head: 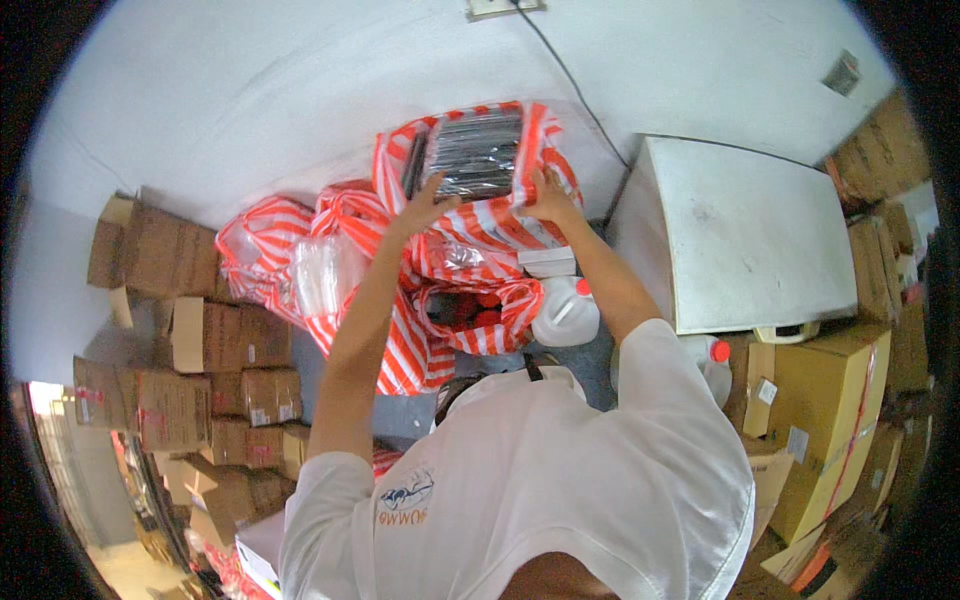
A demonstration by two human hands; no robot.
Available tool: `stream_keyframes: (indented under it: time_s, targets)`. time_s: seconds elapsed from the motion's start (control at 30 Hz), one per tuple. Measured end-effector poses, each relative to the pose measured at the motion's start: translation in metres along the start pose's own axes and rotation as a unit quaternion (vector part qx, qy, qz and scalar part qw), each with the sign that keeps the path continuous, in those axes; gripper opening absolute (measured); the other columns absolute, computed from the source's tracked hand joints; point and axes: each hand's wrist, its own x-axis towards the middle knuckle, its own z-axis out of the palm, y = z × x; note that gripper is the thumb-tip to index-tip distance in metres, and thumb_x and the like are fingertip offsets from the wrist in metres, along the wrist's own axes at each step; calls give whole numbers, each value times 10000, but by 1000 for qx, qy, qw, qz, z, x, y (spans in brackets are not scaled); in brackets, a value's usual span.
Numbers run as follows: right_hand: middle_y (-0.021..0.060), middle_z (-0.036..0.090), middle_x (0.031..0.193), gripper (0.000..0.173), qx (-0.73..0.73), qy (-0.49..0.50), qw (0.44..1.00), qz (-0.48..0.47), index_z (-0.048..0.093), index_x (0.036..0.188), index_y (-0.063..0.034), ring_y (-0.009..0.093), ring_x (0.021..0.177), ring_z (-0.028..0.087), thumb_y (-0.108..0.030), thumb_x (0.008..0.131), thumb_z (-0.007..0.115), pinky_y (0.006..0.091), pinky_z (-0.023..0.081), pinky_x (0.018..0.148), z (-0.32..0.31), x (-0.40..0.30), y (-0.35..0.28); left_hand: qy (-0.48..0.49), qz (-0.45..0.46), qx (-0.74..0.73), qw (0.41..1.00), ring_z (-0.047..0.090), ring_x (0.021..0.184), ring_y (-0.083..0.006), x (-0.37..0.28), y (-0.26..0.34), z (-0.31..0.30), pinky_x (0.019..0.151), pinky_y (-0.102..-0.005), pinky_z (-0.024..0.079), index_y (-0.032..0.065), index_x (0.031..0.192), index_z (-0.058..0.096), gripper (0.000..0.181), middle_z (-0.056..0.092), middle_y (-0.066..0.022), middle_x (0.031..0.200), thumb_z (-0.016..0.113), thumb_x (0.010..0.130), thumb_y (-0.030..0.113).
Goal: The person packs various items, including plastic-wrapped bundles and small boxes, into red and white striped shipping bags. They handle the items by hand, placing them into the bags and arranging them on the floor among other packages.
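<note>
A red-and-white striped plastic bag (480, 225) stands against the wall, its mouth spread wide. Inside it is a stack of thin black items (476, 154), wrapped in shiny clear film; they look like plastic trays or lids. My left hand (427, 206) lies at the bag's front left edge, thumb and fingers apart, touching the bag beside the black stack. Whether it grips the plastic is unclear. At the right side of the opening, my right hand (551, 196) holds the striped plastic, with its fingertips partly hidden in the folds.
More striped bags (266, 232) crowd the left, one holding clear plastic goods (326, 274). An open striped bag (480, 315) and a white jug with red cap (566, 311) stand nearer me. A white cabinet (757, 240) is right; cardboard boxes (172, 247) pile up on both sides.
</note>
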Motion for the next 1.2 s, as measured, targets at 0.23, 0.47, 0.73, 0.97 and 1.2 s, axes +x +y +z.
stream_keyframes:
  time_s: [0.23,0.47,0.73,0.97,1.2]
  targets:
    - [184,229,1567,1079,29,141,986,-79,194,1521,-136,400,1443,213,-494,694,786,681,178,1102,37,36,44,105,-19,-199,974,389,1373,-313,-202,-84,120,1136,-355,290,-5,1445,367,613,391,-230,1481,610,939,242]
    - [241,352,1488,965,69,315,936,-141,415,1399,-3,422,1363,347,-485,668,820,506,295,1120,-27,-55,-34,190,-569,-223,768,526,1091,-356,-611,-207,279,883,-442,451,-23,1354,426,632,523,-237,1265,649,854,293]
    - [184,463,1417,670,-34,253,920,-298,525,1307,-31,404,1288,443,-359,773,761,613,248,1091,80,-132,-217,321,-695,-453,457,637,720,-205,-791,-118,412,548,-340,505,62,1436,379,652,628,-133,1124,638,869,252]
    - [110,582,1149,456,320,-280,890,-163,531,1245,-11,242,1021,581,-261,890,672,392,521,852,361,-140,-237,385,-531,-503,563,634,834,-183,-848,-88,464,630,-303,506,36,1395,462,588,661,-107,1111,614,930,362]
    - [135,650,1168,439,-262,-711,617,-214,597,1241,-29,229,992,629,-323,916,566,381,508,840,569,-352,-236,575,-568,-386,445,613,850,-156,-1014,-84,418,780,-309,505,19,1335,523,465,662,-70,1087,563,970,305]
